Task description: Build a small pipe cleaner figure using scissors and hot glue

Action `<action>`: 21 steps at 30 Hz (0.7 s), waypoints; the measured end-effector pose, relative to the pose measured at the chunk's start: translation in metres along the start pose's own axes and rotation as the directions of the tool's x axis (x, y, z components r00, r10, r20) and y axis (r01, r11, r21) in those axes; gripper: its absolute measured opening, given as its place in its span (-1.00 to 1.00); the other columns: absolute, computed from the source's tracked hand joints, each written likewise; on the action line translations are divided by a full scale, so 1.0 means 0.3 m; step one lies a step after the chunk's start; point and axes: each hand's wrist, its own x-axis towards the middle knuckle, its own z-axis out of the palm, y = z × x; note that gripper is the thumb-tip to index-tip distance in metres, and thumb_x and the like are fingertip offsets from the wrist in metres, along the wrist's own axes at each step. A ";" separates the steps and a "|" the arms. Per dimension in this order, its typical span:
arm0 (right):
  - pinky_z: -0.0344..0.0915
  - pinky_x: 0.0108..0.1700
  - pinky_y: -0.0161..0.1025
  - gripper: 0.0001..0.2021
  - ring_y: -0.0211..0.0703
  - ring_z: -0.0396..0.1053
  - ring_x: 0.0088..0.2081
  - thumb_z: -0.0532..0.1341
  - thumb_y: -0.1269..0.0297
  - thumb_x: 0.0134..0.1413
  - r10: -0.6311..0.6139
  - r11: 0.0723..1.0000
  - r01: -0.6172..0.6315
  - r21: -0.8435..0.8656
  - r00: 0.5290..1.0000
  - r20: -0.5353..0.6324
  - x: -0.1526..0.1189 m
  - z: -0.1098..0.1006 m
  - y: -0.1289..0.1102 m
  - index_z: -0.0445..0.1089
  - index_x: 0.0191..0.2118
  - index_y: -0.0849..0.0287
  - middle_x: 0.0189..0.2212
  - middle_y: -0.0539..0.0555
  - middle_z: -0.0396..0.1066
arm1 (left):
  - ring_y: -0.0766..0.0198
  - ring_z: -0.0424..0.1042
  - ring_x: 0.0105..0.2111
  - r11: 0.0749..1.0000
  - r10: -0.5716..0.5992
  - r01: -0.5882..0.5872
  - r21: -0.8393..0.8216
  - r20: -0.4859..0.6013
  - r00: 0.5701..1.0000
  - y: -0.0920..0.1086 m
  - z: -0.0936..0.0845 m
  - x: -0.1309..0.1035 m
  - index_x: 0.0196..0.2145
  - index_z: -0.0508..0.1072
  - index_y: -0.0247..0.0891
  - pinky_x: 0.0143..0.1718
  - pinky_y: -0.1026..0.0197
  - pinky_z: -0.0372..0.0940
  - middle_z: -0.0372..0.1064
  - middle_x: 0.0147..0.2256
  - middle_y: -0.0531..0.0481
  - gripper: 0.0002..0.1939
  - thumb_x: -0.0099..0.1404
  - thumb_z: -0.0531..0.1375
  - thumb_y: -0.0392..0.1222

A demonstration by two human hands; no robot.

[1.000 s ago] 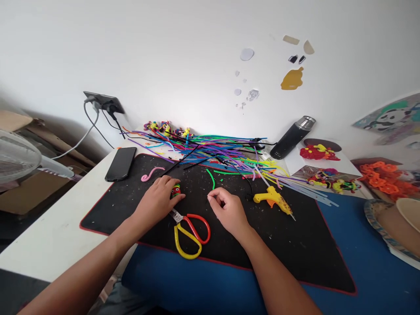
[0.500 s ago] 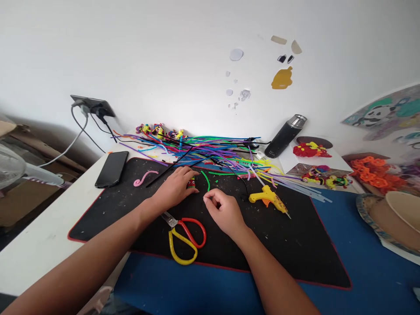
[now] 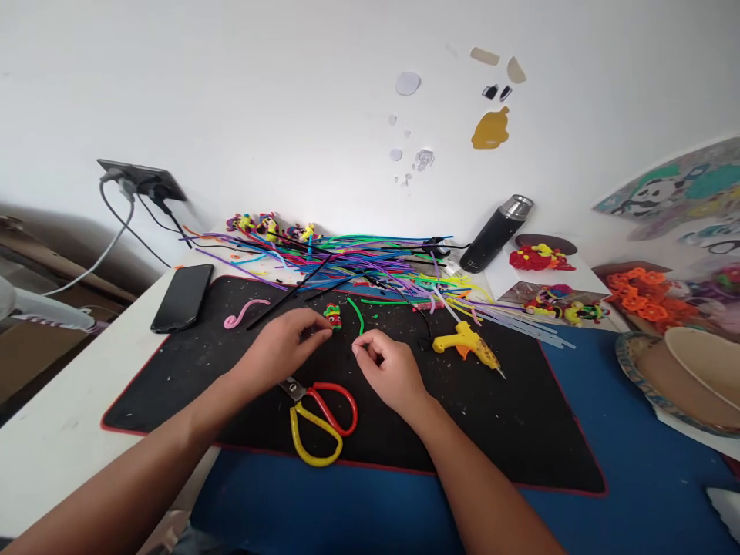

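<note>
Left hand [image 3: 289,343] drawn back, figure [image 3: 334,317] uncovered, scissors [image 3: 300,394] nearby, glue gun [image 3: 474,344] farther right

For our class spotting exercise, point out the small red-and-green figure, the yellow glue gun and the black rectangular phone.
Small red-and-green figure [image 3: 333,317], head view: on its front.
Yellow glue gun [image 3: 475,342], head view: on its body.
Black rectangular phone [image 3: 182,298], head view: on its dark face.

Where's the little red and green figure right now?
In the head view, the figure is just right of the left hand, left of the green strip.
</note>
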 end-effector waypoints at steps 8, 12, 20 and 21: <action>0.10 -0.45 -0.29 -0.86 -0.28 0.16 -0.59 0.21 0.23 0.30 -0.044 0.999 0.043 -0.029 0.998 -0.035 -0.011 0.015 -0.014 0.52 -0.25 0.08 -0.61 -0.13 0.21 | 0.10 0.52 -0.23 0.928 -0.195 0.244 -0.280 0.192 0.962 0.081 0.011 -0.055 -0.22 0.62 -0.18 -0.20 0.17 0.34 0.62 -0.26 0.01 -0.65 0.36 0.20 0.14; 0.11 -0.44 -0.30 -0.86 -0.28 0.18 -0.58 0.22 0.25 0.30 -0.065 0.997 0.062 -0.041 0.996 -0.055 -0.019 0.025 -0.021 0.54 -0.25 0.08 -0.62 -0.13 0.22 | 0.14 0.48 -0.31 0.934 -0.194 0.250 -0.254 0.228 0.954 0.084 0.007 -0.051 -0.26 0.62 -0.19 -0.28 0.21 0.29 0.60 -0.31 0.03 -0.65 0.32 0.22 0.14; 0.17 -0.41 -0.33 -0.86 -0.28 0.22 -0.57 0.23 0.24 0.30 -0.089 0.993 0.084 -0.082 0.994 -0.056 -0.040 0.052 -0.035 0.55 -0.24 0.07 -0.61 -0.12 0.28 | 0.19 0.41 -0.41 0.933 -0.180 0.259 -0.251 0.300 0.937 0.097 0.009 -0.062 -0.32 0.64 -0.20 -0.41 0.26 0.24 0.54 -0.42 0.05 -0.60 0.26 0.23 0.19; 0.17 -0.41 -0.33 -0.87 -0.28 0.23 -0.57 0.23 0.25 0.30 -0.089 0.993 0.085 -0.088 0.995 -0.049 -0.044 0.054 -0.035 0.55 -0.23 0.07 -0.61 -0.12 0.29 | 0.19 0.41 -0.40 0.931 -0.176 0.258 -0.258 0.302 0.937 0.092 0.011 -0.064 -0.31 0.63 -0.20 -0.40 0.26 0.25 0.54 -0.42 0.05 -0.61 0.26 0.23 0.18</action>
